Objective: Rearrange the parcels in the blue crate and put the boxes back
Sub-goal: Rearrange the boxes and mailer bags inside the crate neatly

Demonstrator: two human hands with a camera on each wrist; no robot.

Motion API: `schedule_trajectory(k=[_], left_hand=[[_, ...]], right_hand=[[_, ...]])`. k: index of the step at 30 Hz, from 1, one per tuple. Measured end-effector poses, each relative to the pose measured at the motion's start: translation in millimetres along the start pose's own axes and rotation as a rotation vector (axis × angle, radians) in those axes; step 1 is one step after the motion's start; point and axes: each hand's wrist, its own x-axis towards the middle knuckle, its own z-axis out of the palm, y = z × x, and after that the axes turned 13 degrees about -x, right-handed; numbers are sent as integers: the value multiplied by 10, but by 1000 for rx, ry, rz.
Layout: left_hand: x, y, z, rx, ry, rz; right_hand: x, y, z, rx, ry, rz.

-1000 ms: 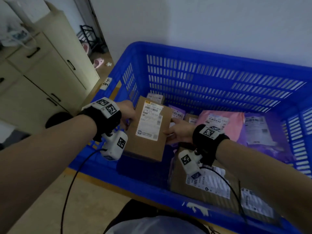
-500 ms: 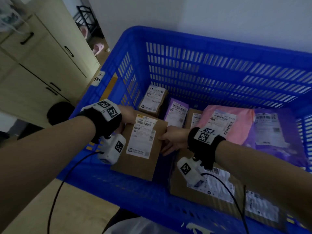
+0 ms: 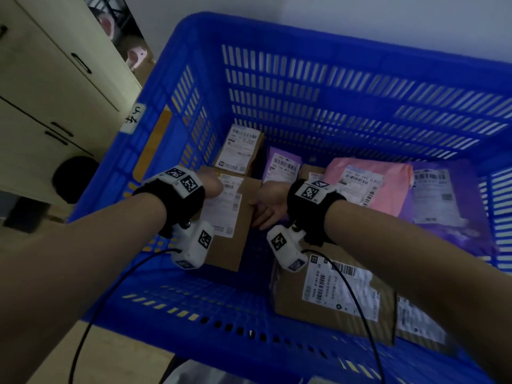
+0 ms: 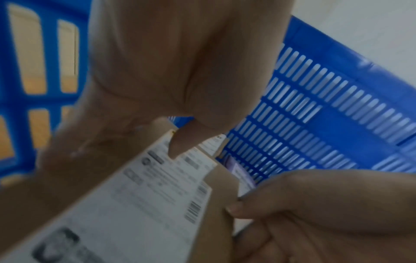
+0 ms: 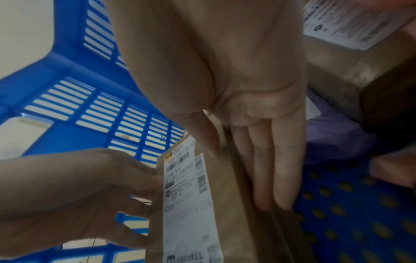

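Observation:
A brown cardboard box (image 3: pixel 227 236) with a white shipping label hangs low inside the blue crate (image 3: pixel 304 34), near its front left corner. My left hand (image 3: pixel 213 187) grips the box's left edge, thumb on the label (image 4: pixel 135 204) and fingers spread down the side. My right hand (image 3: pixel 266 206) holds the right edge. In the right wrist view its thumb lies over the top edge and its fingers (image 5: pixel 270 178) run straight down the box's side. I cannot tell whether the box touches the crate floor.
On the crate floor lie a small labelled box (image 3: pixel 241 151) at the back left, a purple mailer (image 3: pixel 282 164), a pink mailer (image 3: pixel 368 184), a big purple bag (image 3: pixel 448 206) and a large cardboard box (image 3: pixel 332 297) at the front right. A cream cabinet (image 3: pixel 55 87) stands to the left.
Both hands have lowered the cardboard box from rim height deep into the crate's front left part. The view has tilted down and closer.

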Motion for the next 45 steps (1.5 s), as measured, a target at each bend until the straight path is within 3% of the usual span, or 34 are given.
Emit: schedule_trajectory(k=[7,12,18,21,23,27,31,35,39,45], left_hand=[[145,28,-85,64,-67,5],[44,132,-110,162,29,44],[-22,358,36,144,-2,311],[-140,507,113,69,-89,408],[-220,554,154,-57,-225,401],[-312,607,284,-186,-551,301],[-375,649,482,-92,-703,226],[-405,626,744,35,-707,196],[-322,545,933,3,-730,152],[-240,556,939,-160,-713,190]], right_hand=[[-27,-24,29,-68,38,-13],[-217,58,-197,-120,230,-95],[-579,84,-356,-186,396,-150],[-796,157,-372,-237,444,-138],[-970,279,-380,-259,462,-120],[-1278,681,-406,-285,467,-8],[-1472,1052,-437,-319,450,161],[-1532,1289,-464,-458,350,342],[-1439,1455,-369,-647,319,546],[-1411,1601,-430,-510,389,455]])
